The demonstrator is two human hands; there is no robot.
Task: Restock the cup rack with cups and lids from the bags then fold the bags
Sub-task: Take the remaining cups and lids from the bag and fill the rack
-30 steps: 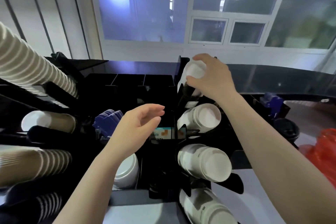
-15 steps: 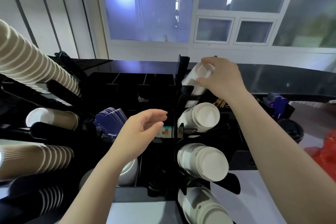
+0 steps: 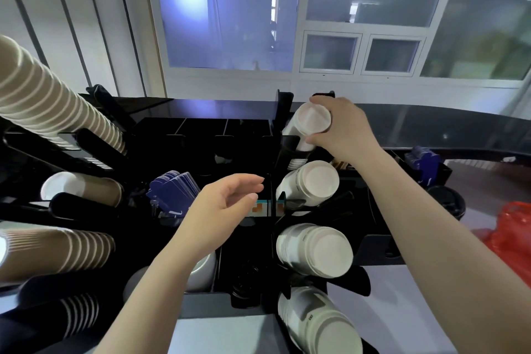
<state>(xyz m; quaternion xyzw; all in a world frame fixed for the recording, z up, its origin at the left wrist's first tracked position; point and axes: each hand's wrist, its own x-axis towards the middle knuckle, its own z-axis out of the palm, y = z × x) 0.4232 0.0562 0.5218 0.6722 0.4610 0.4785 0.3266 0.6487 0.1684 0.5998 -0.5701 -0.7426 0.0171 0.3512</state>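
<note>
head view: only view, looked down on black cup rack [image 3: 376,250] on grey surface [image 3: 382,322].
right hand [image 3: 343,129]: gripped white cup stack [image 3: 307,128] near its closed base end, stack angled into top right slot.
left hand [image 3: 224,207]: hovered relaxed, fingers loosely curled, held nothing.
other slots: three white stacks [image 3: 314,250] below; brown cup stacks [image 3: 54,100] at left.
bag: red bag [image 3: 514,238] at right edge, not folded.
handling: judged light, thin paper, crushable; nested cups could slide apart. Best held around the sidewall, light squeeze.
</note>
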